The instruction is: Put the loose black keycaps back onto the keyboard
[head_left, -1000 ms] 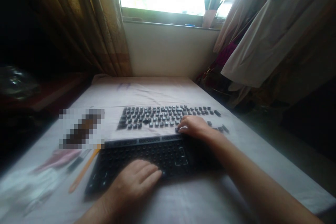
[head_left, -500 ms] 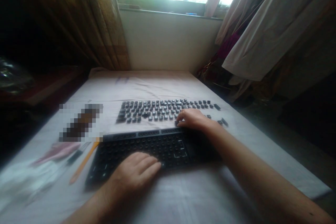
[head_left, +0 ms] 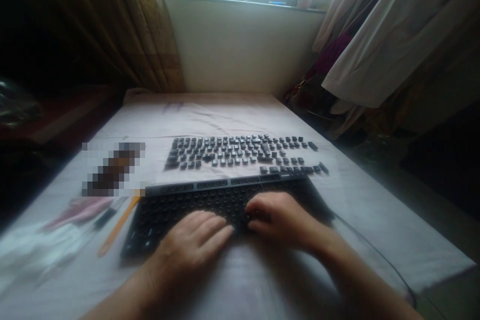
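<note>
A black keyboard (head_left: pixel 180 200) lies on the white cloth, most of its keycaps off and its round switch sockets bare. My left hand (head_left: pixel 197 237) rests flat over its lower left part, fingers stretched out and the thumb near the front edge. Over the keyboard's middle, my right hand (head_left: pixel 281 217) is closed in a pinch on a small dark keycap (head_left: pixel 264 215), partly hidden by the fingers. Behind the keyboard, loose black keycaps (head_left: pixel 228 148) are laid out in rows on the cloth.
Left of the keyboard lie an orange stick-like tool (head_left: pixel 119 225), a small black-and-metal tool (head_left: pixel 105 218), a pink cloth (head_left: pixel 80 211) and a white cloth (head_left: pixel 41 255). A blurred-out dark object (head_left: pixel 112 170) is behind them. A cable (head_left: pixel 378 250) runs off the right side.
My right hand has come from the near row of loose keycaps back over the keyboard, bringing a keycap. My left hand has stayed on the keyboard. The view has tilted slightly down.
</note>
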`<act>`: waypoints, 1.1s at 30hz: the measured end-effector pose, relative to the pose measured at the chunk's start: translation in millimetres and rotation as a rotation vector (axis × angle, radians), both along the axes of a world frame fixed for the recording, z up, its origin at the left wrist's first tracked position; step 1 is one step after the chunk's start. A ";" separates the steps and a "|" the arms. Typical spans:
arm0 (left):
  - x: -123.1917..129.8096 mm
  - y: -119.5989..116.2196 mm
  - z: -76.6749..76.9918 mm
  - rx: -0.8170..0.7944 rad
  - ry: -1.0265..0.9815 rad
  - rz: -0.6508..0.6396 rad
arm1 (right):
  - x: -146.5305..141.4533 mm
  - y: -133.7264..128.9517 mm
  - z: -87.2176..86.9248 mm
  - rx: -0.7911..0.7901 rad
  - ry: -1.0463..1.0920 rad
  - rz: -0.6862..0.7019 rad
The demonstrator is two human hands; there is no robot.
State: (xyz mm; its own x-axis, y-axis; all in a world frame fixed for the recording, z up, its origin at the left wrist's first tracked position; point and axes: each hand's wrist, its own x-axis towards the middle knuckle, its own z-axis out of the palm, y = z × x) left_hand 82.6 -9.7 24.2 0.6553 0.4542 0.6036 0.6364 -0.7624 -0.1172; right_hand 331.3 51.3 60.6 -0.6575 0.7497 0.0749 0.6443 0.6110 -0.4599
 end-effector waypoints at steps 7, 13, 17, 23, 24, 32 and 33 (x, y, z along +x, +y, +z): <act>7.4 -3.4 1.5 -0.039 0.026 -0.025 | 0.6 -11.9 -11.2 0.028 0.096 0.023; 9.5 -2.5 2.0 -0.105 0.055 -0.023 | -1.6 -10.6 -9.5 -0.021 0.108 0.021; 10.7 -3.4 1.6 -0.146 0.093 -0.001 | -2.9 -10.9 -9.0 -0.022 0.094 0.016; 10.9 -2.6 1.5 -0.159 0.086 0.002 | 1.4 -10.5 -13.3 -0.038 0.112 0.046; 10.9 -2.5 1.8 -0.164 0.088 0.003 | 2.4 -10.4 -14.4 -0.041 0.121 0.057; 10.9 -4.6 1.2 -0.173 0.083 0.012 | 2.9 -13.4 -18.4 -0.023 0.172 0.025; 10.8 -4.8 0.5 -0.174 0.083 0.019 | 2.1 -14.0 -18.3 -0.029 0.173 0.013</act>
State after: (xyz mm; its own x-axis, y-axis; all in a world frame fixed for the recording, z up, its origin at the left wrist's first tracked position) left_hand 93.4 -14.4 24.7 0.6900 0.5594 0.4592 0.6444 -0.7638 -0.0378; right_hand 333.4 37.3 42.2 -0.6460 0.7449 0.1665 0.5464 0.6036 -0.5806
